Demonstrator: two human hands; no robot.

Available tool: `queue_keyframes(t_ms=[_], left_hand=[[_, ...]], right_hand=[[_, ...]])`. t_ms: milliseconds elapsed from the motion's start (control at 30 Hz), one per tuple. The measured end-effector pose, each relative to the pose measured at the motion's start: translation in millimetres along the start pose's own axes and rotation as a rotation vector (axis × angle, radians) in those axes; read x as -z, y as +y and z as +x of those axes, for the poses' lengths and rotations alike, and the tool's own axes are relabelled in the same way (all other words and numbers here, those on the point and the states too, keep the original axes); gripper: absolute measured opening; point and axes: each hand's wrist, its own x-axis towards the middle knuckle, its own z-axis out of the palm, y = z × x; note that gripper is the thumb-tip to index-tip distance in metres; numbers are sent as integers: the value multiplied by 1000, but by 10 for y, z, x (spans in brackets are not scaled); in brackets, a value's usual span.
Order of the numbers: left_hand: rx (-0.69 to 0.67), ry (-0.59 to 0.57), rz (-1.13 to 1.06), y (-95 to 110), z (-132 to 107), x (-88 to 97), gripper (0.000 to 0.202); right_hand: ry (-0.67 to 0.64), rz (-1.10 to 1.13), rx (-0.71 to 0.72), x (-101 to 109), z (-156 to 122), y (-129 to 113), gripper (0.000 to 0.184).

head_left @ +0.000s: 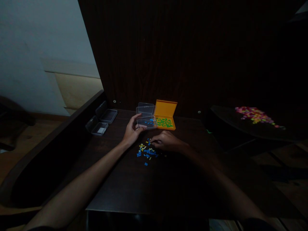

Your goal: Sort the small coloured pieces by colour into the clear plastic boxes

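My left hand [133, 128] grips the left side of a clear plastic box [144, 126], thumb in front and fingers behind. The box's lid stands up, and a few small blue pieces [150, 122] lie inside. On the table just in front is a loose pile of small blue and yellow pieces [149, 152], like tiny building bricks. At the pile's far right edge my right hand [166, 140] has its fingers pinched together. Whatever is between those fingertips is too small to make out. Right beside the clear box stands an open orange box [166, 108] holding many green pieces [164, 122].
Two open clear boxes [110, 115] [99, 129] stand at the left, near the raised wooden side edge [72, 128]. A dark panel [149, 57] rises behind the table [115, 189]. Right of it, colourful small items [257, 116] lie on a dark surface. The light is dim.
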Motion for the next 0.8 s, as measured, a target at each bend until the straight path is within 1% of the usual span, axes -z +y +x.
queue_keyframes(t_ms=[200,367,467,567,667,800], left_hand=[[29,7,1,-12,-1,-5,61],[19,-6,31,-11,-10,-3,60],[12,-13,35,-10,-13,-3,60],[20,-14,29,-10,-14,-6,60],[47,-19,12,-8,-15,-11,60],[57,-12,-4,-13,-17,-18,60]], right_hand=[[-32,-8,15,9,-17,31,23],[-7,-48,6,19,-21,7,24],[-19,-66,33,21,-25,9,21],[-20,-78,32,16,-29,22,18],[27,-98,4,-36,-14,27,19],[67,-132,-39,-151,30,26,27]])
